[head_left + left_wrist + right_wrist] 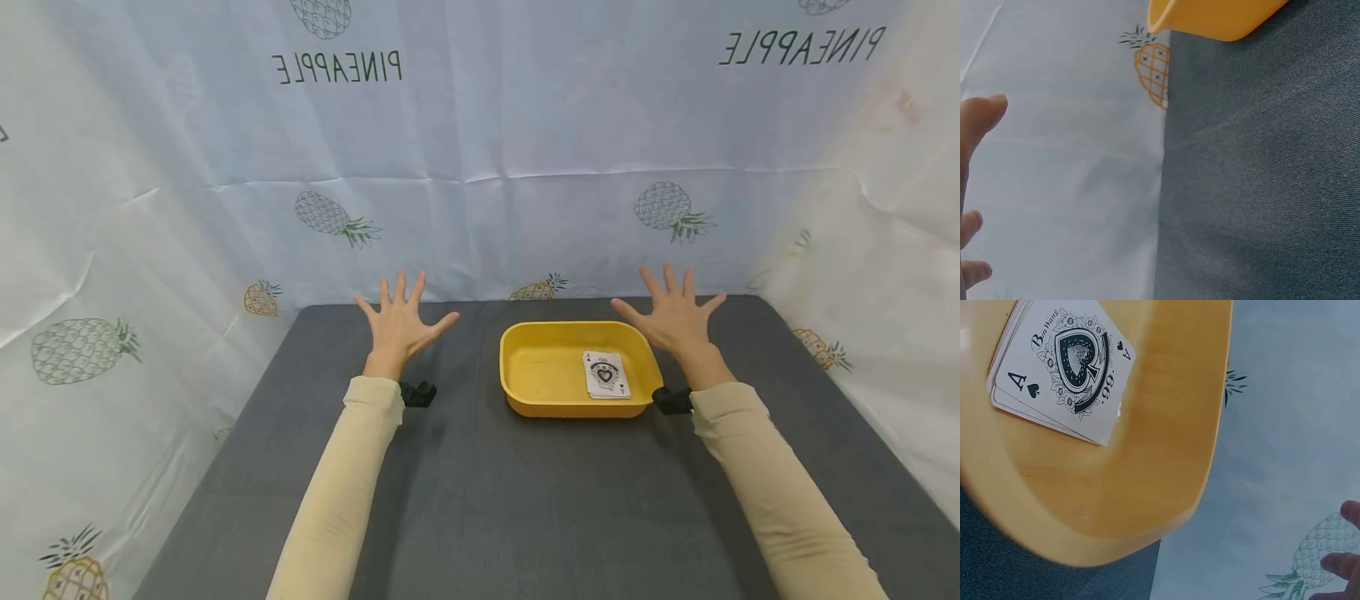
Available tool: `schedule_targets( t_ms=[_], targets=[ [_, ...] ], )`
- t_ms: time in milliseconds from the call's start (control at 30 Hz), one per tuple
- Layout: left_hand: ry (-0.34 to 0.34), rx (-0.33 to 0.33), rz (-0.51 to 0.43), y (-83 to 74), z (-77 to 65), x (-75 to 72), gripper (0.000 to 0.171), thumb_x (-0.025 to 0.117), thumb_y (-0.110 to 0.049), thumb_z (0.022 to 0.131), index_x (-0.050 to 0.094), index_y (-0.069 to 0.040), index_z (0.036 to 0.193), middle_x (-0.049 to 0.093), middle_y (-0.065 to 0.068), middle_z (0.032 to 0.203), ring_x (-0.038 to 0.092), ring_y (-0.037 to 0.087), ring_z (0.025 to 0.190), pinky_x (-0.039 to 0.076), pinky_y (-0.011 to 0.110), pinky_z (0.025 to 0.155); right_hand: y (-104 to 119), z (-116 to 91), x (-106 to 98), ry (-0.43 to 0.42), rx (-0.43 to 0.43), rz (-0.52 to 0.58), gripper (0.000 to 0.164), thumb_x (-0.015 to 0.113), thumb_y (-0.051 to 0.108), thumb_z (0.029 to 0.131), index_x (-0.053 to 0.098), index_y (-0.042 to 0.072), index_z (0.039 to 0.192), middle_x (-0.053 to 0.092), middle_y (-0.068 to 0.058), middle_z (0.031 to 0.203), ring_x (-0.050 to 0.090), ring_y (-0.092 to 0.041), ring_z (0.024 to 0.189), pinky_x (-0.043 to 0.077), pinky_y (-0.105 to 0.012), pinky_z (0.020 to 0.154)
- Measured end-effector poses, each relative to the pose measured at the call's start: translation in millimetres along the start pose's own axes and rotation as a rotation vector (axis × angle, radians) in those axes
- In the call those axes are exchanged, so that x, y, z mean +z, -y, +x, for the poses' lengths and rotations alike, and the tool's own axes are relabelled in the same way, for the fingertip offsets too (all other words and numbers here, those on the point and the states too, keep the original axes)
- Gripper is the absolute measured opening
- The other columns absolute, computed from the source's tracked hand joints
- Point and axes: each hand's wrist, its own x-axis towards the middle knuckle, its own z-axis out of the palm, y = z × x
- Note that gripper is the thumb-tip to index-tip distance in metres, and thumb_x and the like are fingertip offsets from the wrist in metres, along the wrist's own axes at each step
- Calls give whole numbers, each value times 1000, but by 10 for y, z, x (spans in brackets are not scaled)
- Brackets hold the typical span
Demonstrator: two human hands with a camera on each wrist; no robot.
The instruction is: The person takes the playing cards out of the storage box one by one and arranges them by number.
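A yellow plastic tray (543,379) with rounded corners sits on the dark grey table. Inside it, toward the right, lies a small stack of playing cards (606,374), an ace of spades face up on top. The right wrist view shows the cards (1072,362) slightly fanned. My left hand (399,327) is held up to the left of the tray, fingers spread, holding nothing. At the tray's right back corner, my right hand (675,317) is likewise spread and holds nothing; its thumb overlaps the rim in the head view.
The dark grey cloth (480,508) covers the table. A white curtain (480,217) printed with pineapples hangs behind it and along both sides. Each wrist wears a black camera mount, seen at the left wrist (417,394) and the right wrist (672,402).
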Motion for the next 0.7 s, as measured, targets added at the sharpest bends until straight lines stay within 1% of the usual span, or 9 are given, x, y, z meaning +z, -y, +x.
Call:
schedule_targets(
  t_ms=[100,200,333,433,500,567,633,700],
  targets=[
    [7,4,-7,7,-8,4,93,41,-78,83,9,-30,156,5,12,165,-4,41,152,-9,78,110,-31,-19,-19,16,-5,24,95,33,81,84,9,23,156,-1,-25,162,-13,-53,145,-11,-87,97],
    [5,17,-12,10,-27,17,87,41,-74,87,15,-27,156,10,12,165,3,39,152,-4,76,113,-73,-42,-34,37,-19,59,91,35,76,88,9,21,156,-1,-25,161,-9,-55,145,-4,-86,101],
    [-8,46,-18,-11,-73,52,76,41,-65,93,27,-22,153,23,12,162,19,36,150,6,70,119,-142,-91,-43,82,-54,134,83,39,64,94,15,12,155,8,-31,159,6,-57,143,10,-81,107],
    [-30,79,-39,-44,-132,89,65,43,-56,96,37,-17,149,34,12,157,31,35,145,18,65,119,-196,-147,-34,111,-85,192,77,41,55,98,21,5,153,18,-34,155,19,-57,140,20,-75,109],
    [-47,106,-78,-77,-182,115,59,46,-49,98,43,-14,145,39,13,153,37,36,141,26,62,118,-234,-199,-15,126,-96,239,74,42,51,99,24,2,152,23,-34,154,25,-54,138,26,-72,108],
    [-58,127,-138,-117,-233,144,52,49,-43,99,48,-13,142,44,14,150,42,36,138,33,59,115,-275,-251,20,141,-91,290,72,43,49,99,26,2,151,27,-32,153,29,-52,137,31,-70,107],
    [-58,148,-204,-167,-282,176,48,51,-37,99,51,-11,139,47,14,147,44,36,136,38,56,112,-323,-299,74,147,-82,347,69,44,46,100,28,2,150,30,-32,152,34,-51,135,35,-68,105],
    [-43,156,-285,-225,-329,208,44,54,-32,98,54,-10,136,48,13,146,45,34,136,40,54,112,-378,-340,142,152,-70,424,66,46,42,100,29,2,150,32,-31,152,34,-51,136,35,-68,106]
  ],
)
